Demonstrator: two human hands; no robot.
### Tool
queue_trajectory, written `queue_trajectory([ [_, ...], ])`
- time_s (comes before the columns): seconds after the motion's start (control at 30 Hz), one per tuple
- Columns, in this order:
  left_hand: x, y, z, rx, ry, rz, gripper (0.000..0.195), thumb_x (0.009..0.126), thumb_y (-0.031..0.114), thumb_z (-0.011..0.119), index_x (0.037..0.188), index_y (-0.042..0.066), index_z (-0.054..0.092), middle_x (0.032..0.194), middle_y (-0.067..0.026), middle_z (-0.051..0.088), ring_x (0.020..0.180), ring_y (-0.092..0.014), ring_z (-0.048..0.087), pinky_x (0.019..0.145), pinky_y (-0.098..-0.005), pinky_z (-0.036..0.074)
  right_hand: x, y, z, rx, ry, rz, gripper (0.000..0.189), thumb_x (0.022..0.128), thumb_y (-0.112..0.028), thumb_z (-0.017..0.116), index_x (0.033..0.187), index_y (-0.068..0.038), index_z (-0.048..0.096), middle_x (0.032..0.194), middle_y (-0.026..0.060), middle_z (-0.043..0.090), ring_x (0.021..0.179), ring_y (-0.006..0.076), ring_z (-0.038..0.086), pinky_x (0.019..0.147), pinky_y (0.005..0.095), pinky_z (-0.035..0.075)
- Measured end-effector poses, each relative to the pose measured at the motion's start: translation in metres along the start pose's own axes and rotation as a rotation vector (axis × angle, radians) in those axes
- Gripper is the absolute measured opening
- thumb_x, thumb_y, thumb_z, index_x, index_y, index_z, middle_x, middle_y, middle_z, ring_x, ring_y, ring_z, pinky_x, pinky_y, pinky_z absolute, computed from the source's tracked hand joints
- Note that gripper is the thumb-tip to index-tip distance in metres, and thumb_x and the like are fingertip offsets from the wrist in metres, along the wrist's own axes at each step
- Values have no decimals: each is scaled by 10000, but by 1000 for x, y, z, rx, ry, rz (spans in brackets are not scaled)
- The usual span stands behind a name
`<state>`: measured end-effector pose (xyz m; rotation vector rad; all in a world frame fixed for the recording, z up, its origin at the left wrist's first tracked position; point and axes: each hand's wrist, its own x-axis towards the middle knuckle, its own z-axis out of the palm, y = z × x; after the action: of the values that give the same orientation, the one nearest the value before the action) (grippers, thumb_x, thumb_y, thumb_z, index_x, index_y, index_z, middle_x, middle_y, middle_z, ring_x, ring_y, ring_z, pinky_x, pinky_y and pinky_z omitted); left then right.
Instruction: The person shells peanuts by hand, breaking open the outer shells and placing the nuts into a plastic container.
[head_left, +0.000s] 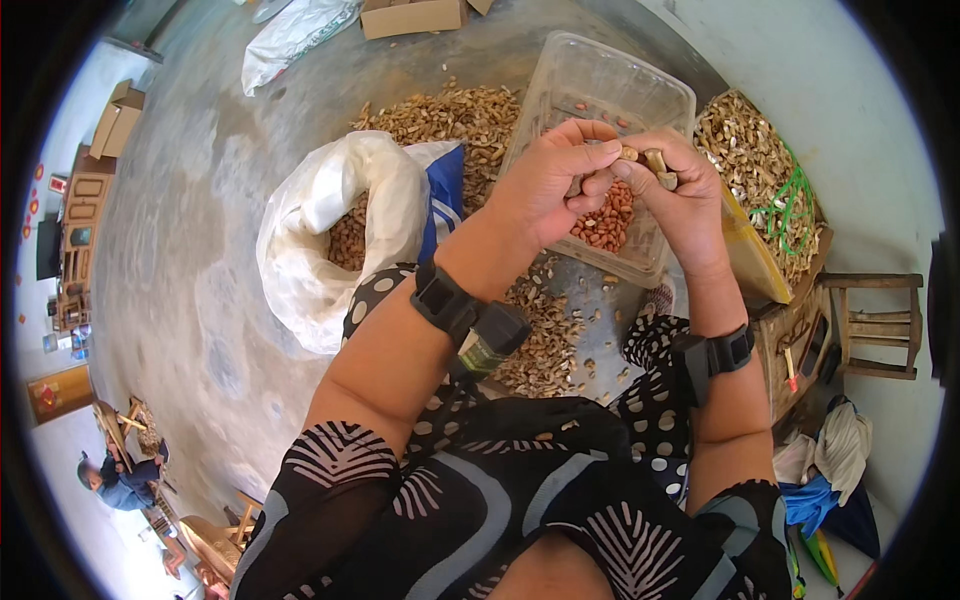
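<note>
Above a clear plastic bin (559, 97), my two hands meet at a peanut pod (628, 153). My left hand (551, 176) pinches it from the left with thumb and fingertips; its other fingers are curled, and what lies inside them is mostly hidden. My right hand (686, 184) touches the pod with its thumb and holds a tan, blunt-ended piece (657, 163) against its fingers. Whether that piece is a small wooden tool or more pods, I cannot tell. Reddish shelled peanuts (609, 217) lie in the near part of the bin, with a few loose kernels farther back.
A white sack (300, 285) of peanuts stands at left. Empty shells lie in a heap (457, 120) behind it and a pile (544, 337) between my legs. A box of shells (757, 187), a wooden chair (881, 326) and a wall stand at right. Another person (124, 484) sits far left.
</note>
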<state>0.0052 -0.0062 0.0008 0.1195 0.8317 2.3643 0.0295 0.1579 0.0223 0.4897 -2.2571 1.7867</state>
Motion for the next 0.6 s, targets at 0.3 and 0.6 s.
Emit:
queue_trajectory([
  [0.3, -1, 11, 14, 486, 53, 18, 165, 879, 192, 619, 939, 57, 544, 689, 37, 488, 489, -18, 355, 405, -184, 240, -1, 2, -4, -107, -108, 33, 74, 789, -37, 690, 834, -39, 631, 759, -20, 590, 730, 62, 511, 682, 231, 433],
  [0.6, 0, 6, 13, 266, -26, -25, 140, 880, 178, 612, 931, 72, 537, 688, 36, 501, 486, -21, 376, 398, -177, 250, -3, 0, -6, 204, -134, 213, 37, 816, -28, 667, 838, -37, 639, 768, -61, 586, 735, 21, 503, 667, 178, 416],
])
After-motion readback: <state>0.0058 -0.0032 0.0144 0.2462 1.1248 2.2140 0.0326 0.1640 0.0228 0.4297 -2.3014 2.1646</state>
